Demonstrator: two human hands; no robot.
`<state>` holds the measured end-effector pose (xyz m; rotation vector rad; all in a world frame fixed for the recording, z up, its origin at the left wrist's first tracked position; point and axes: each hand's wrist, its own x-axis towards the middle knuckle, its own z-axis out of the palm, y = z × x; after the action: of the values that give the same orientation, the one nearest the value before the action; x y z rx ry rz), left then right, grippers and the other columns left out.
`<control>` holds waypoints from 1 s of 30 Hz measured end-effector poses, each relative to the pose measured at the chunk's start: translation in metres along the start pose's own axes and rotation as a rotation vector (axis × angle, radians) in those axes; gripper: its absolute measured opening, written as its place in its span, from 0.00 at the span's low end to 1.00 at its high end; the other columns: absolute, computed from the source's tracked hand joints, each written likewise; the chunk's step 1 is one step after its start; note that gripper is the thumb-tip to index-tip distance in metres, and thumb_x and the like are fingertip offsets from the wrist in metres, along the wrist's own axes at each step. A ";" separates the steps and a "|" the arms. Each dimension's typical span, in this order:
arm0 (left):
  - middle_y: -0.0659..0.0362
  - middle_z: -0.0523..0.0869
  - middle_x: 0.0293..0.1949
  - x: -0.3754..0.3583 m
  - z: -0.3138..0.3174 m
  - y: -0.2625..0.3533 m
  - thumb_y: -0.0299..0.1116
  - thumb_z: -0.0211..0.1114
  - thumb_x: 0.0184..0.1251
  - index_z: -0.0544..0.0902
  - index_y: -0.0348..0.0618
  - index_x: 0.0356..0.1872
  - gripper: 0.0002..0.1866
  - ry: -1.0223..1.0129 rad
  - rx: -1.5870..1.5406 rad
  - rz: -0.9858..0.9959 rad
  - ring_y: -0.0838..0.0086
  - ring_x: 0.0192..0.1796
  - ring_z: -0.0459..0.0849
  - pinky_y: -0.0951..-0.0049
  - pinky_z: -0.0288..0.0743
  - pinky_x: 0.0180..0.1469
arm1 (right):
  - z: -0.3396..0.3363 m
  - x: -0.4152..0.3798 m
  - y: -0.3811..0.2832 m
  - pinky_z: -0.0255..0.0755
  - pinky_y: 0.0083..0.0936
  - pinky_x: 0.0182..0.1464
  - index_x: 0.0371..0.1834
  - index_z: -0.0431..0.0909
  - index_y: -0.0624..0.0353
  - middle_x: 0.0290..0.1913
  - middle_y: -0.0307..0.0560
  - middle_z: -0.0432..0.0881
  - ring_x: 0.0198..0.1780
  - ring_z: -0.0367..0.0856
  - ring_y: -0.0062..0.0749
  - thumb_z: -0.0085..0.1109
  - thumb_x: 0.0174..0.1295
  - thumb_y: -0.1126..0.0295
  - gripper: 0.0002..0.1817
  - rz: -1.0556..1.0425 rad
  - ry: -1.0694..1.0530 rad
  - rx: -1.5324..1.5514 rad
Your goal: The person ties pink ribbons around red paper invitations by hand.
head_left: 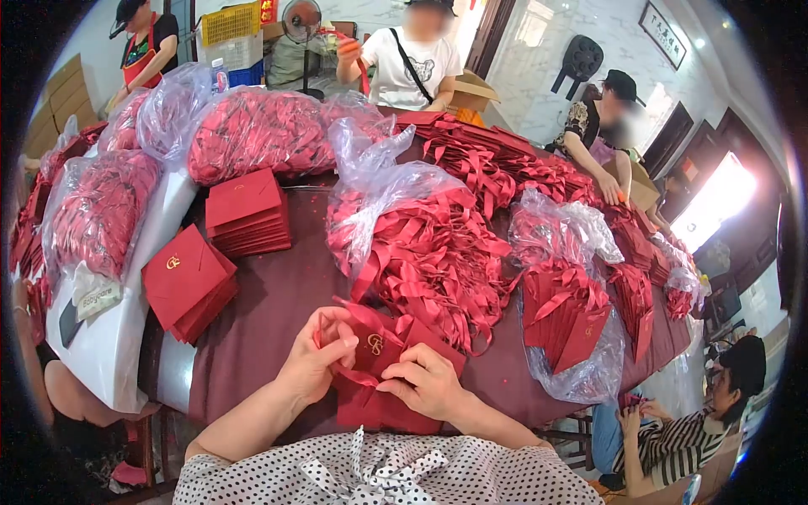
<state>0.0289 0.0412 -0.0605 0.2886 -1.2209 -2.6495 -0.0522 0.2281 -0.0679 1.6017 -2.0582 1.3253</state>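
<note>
In front of my body lies a small red card pouch [362, 337] with a gold monogram, on top of other red pouches [383, 410]. My left hand [321, 353] pinches a red ribbon [360, 378] at the pouch's left side, with a loop of it round the fingers. My right hand [423, 380] is closed by the ribbon's other end, thumb and forefinger together over the pouch's lower right. Its fingertips partly cover the ribbon. Just beyond my hands spills a heap of red ribbons [438, 261] from a clear plastic bag [362, 172].
Two stacks of red pouches, one nearer [185, 282] and one farther [247, 210], stand at the left. Filled plastic bags [257, 135] line the back. Ribboned pouches [568, 316] lie at the right. Several people sit or stand around the table, one [686, 429] at the lower right.
</note>
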 end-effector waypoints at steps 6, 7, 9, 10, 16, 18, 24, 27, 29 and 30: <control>0.65 0.74 0.26 0.008 -0.012 0.008 0.30 0.59 0.70 0.77 0.39 0.44 0.07 0.047 -0.006 0.006 0.83 0.21 0.67 0.80 0.61 0.24 | -0.001 0.001 -0.002 0.74 0.28 0.30 0.32 0.81 0.54 0.30 0.40 0.73 0.30 0.76 0.33 0.72 0.50 0.62 0.12 0.009 -0.045 -0.007; 0.65 0.74 0.26 0.007 -0.013 0.008 0.30 0.59 0.70 0.77 0.39 0.44 0.07 0.048 -0.004 0.004 0.83 0.21 0.67 0.80 0.61 0.24 | -0.002 0.001 -0.003 0.74 0.28 0.30 0.32 0.81 0.54 0.30 0.41 0.73 0.30 0.76 0.33 0.72 0.50 0.62 0.12 0.012 -0.048 -0.009; 0.65 0.74 0.26 0.007 -0.015 0.009 0.30 0.58 0.71 0.78 0.39 0.43 0.07 0.008 0.036 0.019 0.83 0.22 0.69 0.81 0.63 0.25 | -0.002 0.001 -0.003 0.74 0.28 0.30 0.32 0.81 0.54 0.30 0.41 0.73 0.30 0.76 0.33 0.72 0.50 0.62 0.12 0.014 -0.048 -0.012; 0.65 0.74 0.26 0.008 -0.015 0.007 0.30 0.58 0.71 0.78 0.39 0.43 0.07 0.006 0.038 0.020 0.83 0.22 0.69 0.81 0.63 0.25 | -0.002 0.001 -0.003 0.74 0.28 0.30 0.32 0.81 0.54 0.30 0.41 0.73 0.30 0.76 0.33 0.72 0.50 0.62 0.12 0.013 -0.047 -0.015; 0.61 0.75 0.36 0.007 -0.015 -0.001 0.26 0.59 0.68 0.79 0.37 0.35 0.04 0.045 0.775 0.418 0.79 0.34 0.74 0.81 0.68 0.37 | -0.002 0.001 -0.003 0.74 0.28 0.30 0.32 0.81 0.54 0.30 0.41 0.73 0.31 0.77 0.33 0.72 0.50 0.63 0.12 0.000 -0.053 -0.019; 0.59 0.75 0.37 0.006 -0.010 0.003 0.26 0.61 0.66 0.79 0.37 0.36 0.03 0.045 0.929 0.543 0.76 0.35 0.75 0.79 0.68 0.37 | -0.002 0.001 -0.003 0.74 0.28 0.30 0.32 0.81 0.54 0.30 0.41 0.73 0.31 0.77 0.33 0.72 0.50 0.63 0.12 -0.004 -0.050 -0.015; 0.51 0.74 0.45 0.004 -0.004 0.000 0.23 0.69 0.51 0.80 0.42 0.37 0.11 0.081 1.415 0.885 0.58 0.51 0.71 0.62 0.65 0.54 | -0.001 0.000 -0.001 0.74 0.28 0.30 0.33 0.81 0.55 0.30 0.41 0.73 0.30 0.77 0.33 0.72 0.50 0.63 0.12 -0.009 -0.055 -0.018; 0.51 0.74 0.47 0.003 -0.002 0.003 0.24 0.69 0.51 0.81 0.43 0.38 0.12 0.068 1.548 0.962 0.57 0.53 0.71 0.61 0.63 0.56 | 0.000 0.000 0.000 0.72 0.25 0.28 0.31 0.83 0.52 0.29 0.40 0.73 0.28 0.75 0.30 0.75 0.45 0.63 0.13 -0.008 -0.041 -0.020; 0.52 0.74 0.48 0.005 -0.007 0.001 0.26 0.69 0.52 0.80 0.44 0.39 0.12 0.034 1.543 0.928 0.56 0.53 0.71 0.60 0.63 0.55 | -0.001 0.000 -0.001 0.72 0.25 0.27 0.30 0.82 0.52 0.29 0.40 0.73 0.28 0.75 0.31 0.76 0.45 0.64 0.12 0.007 -0.044 -0.019; 0.52 0.74 0.50 0.005 -0.009 0.001 0.28 0.69 0.53 0.80 0.45 0.40 0.12 -0.002 1.538 0.892 0.56 0.54 0.71 0.59 0.62 0.54 | -0.001 0.000 -0.001 0.72 0.25 0.27 0.30 0.82 0.52 0.29 0.40 0.73 0.28 0.75 0.31 0.76 0.45 0.64 0.12 0.008 -0.044 -0.018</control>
<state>0.0266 0.0332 -0.0659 -0.0775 -2.3386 -0.6404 -0.0517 0.2284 -0.0667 1.6310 -2.0985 1.2814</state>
